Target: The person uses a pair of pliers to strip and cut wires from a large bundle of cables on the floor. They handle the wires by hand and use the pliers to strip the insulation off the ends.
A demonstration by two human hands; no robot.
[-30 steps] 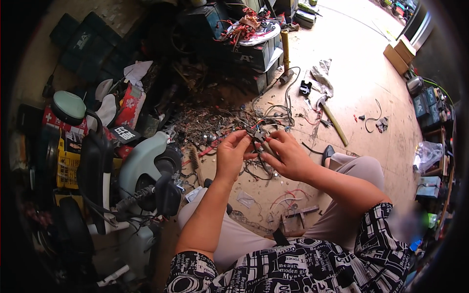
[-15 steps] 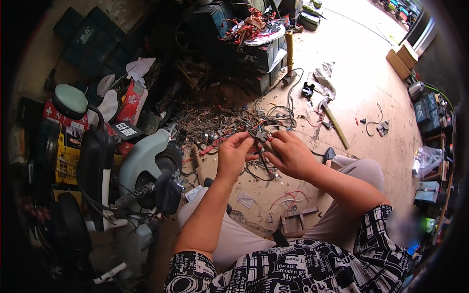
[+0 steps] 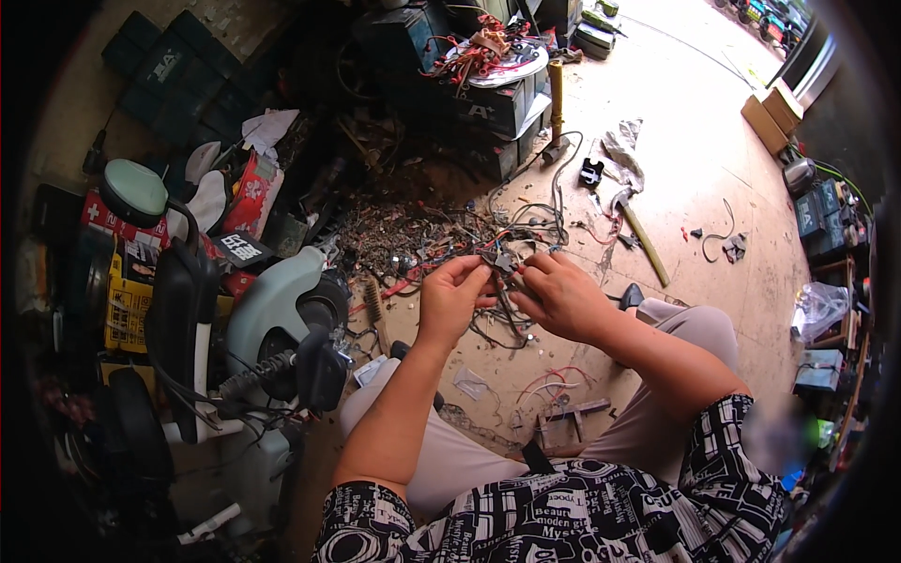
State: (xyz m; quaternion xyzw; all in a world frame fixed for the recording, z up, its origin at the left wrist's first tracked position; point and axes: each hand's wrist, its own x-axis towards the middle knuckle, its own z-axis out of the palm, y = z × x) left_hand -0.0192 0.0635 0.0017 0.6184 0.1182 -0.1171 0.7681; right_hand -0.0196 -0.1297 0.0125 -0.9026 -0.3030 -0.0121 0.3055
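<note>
Pinched between both hands above the lap, near picture centre: a small dark connector (image 3: 498,261) trailing a bundle of thin wires (image 3: 502,314) that droops toward 6 o'clock. Left hand (image 3: 450,298) curled, thumb and forefinger closed on the connector's near side; right hand (image 3: 563,296) likewise closed, fingertips meeting the same piece from 3 o'clock. Likely very light and limp in the wires, stiffer at the plastic plug; probably prone to snagging, since loose strands loop and cross below the hands. Best held at the hard plug body rather than by the strands, which look thin enough to pull free or kink. Fine detail of the plug too small to tell. Beyond, on the floor (image 3: 694,169) at 12 o'clock, a heap of tangled wire scraps (image 3: 413,235). At 2 o'clock, well apart, a hammer (image 3: 636,230) with a pale handle. At 9 o'clock, close beside the left knee, a pale green scooter body (image 3: 267,300) with a round mirror (image 3: 134,190). At 12 o'clock farther off, dark battery boxes (image 3: 488,98) topped with red wires.
</note>
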